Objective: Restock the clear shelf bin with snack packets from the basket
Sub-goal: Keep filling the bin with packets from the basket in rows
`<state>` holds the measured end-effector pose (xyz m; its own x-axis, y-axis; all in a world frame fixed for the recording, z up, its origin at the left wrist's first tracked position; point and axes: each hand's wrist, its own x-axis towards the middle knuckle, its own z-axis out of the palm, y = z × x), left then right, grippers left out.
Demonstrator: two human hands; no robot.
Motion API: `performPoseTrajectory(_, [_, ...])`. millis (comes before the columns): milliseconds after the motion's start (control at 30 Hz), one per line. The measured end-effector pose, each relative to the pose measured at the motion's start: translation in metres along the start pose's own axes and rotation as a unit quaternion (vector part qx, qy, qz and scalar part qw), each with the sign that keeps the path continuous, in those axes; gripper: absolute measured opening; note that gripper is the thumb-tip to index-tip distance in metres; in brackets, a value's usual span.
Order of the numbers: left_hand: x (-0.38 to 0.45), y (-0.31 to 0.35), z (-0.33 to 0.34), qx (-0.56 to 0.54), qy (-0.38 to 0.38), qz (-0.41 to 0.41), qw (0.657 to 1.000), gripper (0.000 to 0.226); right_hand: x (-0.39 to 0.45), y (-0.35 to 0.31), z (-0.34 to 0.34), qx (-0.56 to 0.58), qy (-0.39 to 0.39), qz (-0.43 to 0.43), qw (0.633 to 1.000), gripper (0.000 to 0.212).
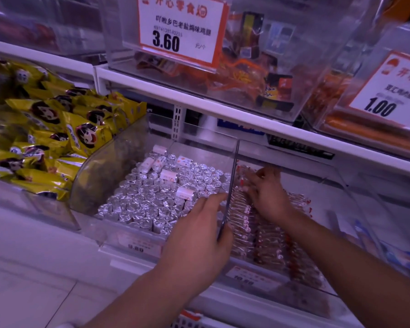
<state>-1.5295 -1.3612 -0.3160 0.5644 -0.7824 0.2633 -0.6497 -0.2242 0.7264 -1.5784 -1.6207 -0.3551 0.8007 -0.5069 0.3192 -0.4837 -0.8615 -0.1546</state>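
Observation:
The clear shelf bin (pixel 355 209) on the lower shelf holds rows of small clear snack packets (pixel 265 235) with red and brown contents. My right hand (pixel 268 195) is inside it near the back left, fingers spread and lying on the packets. My left hand (pixel 199 235) sits at the thin clear divider wall (pixel 231 185) between this bin and its left neighbour, thumb over the wall's edge and fingers on the left side. A corner of the white and red basket (pixel 187 320) shows at the bottom edge.
The left neighbour bin holds several silver foil rolls (pixel 152 202). Further left is a bin of yellow packets (pixel 47 138). The upper shelf (pixel 199 91) carries clear bins with price cards reading 3.60 (pixel 178 29) and 1.00 (pixel 388 91).

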Motion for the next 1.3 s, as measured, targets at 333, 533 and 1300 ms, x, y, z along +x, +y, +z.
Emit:
performPoseTrajectory(333, [-0.001,0.001,0.001,0.022,0.009,0.004,1.000,0.050,-0.006,-0.022,0.012,0.106,0.024,0.170,0.979,0.073])
performPoseTrajectory(533, [-0.002,0.004,0.003,0.041,0.016,0.007,0.999,0.050,0.012,-0.041,0.018,0.108,-0.028,0.103,0.988,0.068])
performPoseTrajectory(1300, [-0.003,0.005,0.003,0.033,0.014,0.002,0.999,0.049,0.008,-0.019,0.003,-0.049,-0.034,0.078,0.995,0.072])
